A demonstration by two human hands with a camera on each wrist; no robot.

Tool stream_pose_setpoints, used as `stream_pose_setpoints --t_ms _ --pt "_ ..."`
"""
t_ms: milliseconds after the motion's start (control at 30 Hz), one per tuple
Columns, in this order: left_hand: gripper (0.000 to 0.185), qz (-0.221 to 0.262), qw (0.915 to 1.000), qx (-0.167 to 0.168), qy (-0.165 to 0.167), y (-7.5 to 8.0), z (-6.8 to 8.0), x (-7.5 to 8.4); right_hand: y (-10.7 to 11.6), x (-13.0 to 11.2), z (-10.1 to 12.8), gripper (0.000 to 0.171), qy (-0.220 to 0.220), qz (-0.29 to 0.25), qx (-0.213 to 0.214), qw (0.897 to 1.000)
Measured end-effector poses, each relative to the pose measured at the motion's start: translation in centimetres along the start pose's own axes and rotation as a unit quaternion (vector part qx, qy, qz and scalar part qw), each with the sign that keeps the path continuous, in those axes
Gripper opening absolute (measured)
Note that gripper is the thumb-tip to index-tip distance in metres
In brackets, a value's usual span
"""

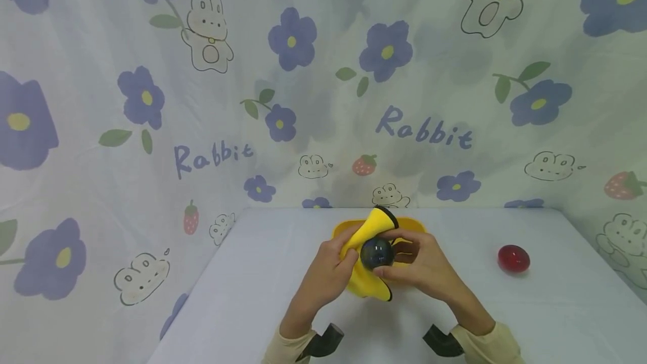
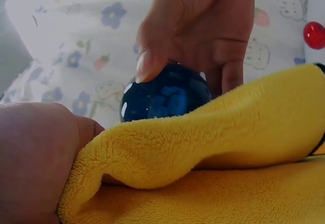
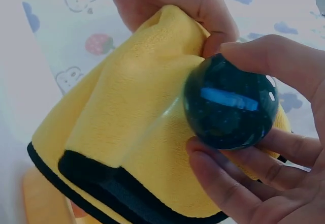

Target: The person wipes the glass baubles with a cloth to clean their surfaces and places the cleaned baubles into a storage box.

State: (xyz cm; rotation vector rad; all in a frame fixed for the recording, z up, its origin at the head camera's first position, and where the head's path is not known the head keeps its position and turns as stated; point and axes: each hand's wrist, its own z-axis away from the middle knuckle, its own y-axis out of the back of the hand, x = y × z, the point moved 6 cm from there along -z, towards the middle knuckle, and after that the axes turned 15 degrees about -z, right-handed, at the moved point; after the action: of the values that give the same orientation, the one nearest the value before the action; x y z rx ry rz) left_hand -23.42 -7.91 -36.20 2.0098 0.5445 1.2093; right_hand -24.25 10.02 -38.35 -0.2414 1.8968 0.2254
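Between the thumb and fingers of my right hand [image 1: 422, 257] is a dark blue, glossy ball [image 1: 377, 253], see-through enough to show light in it. My left hand [image 1: 328, 271] grips a yellow plush cloth [image 1: 371, 228] with black edging, bunched so that its folds hang above and below the fist. In the right wrist view the ball [image 3: 231, 102] lies against the cloth [image 3: 127, 102]. The left wrist view has a fold of the cloth [image 2: 203, 137] covering the ball's lower part, with the right thumb on its top.
Behind the hands a yellow-orange container [image 1: 417, 223] stands on the white table [image 1: 283, 251], partly hidden by them. A shiny red ball [image 1: 513, 259] lies on the table to the right. A flower-and-rabbit curtain [image 1: 313, 100] closes off the back.
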Motion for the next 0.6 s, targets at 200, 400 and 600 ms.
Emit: stream_pose_setpoints --t_ms 200,400,600 --pt "0.049 0.006 1.0000 0.002 0.004 0.00 -0.09 -0.06 0.29 -0.55 0.04 0.051 0.041 -0.024 0.017 0.999" --pt "0.046 0.017 0.9997 -0.009 0.012 -0.23 -0.23 0.01 0.73 -0.85 -0.09 0.053 0.061 -0.058 0.036 0.996" --pt "0.045 0.027 0.9991 -0.023 0.021 -0.39 -0.02 0.18 0.91 -0.90 -0.15 0.056 0.054 -0.060 0.044 0.996"
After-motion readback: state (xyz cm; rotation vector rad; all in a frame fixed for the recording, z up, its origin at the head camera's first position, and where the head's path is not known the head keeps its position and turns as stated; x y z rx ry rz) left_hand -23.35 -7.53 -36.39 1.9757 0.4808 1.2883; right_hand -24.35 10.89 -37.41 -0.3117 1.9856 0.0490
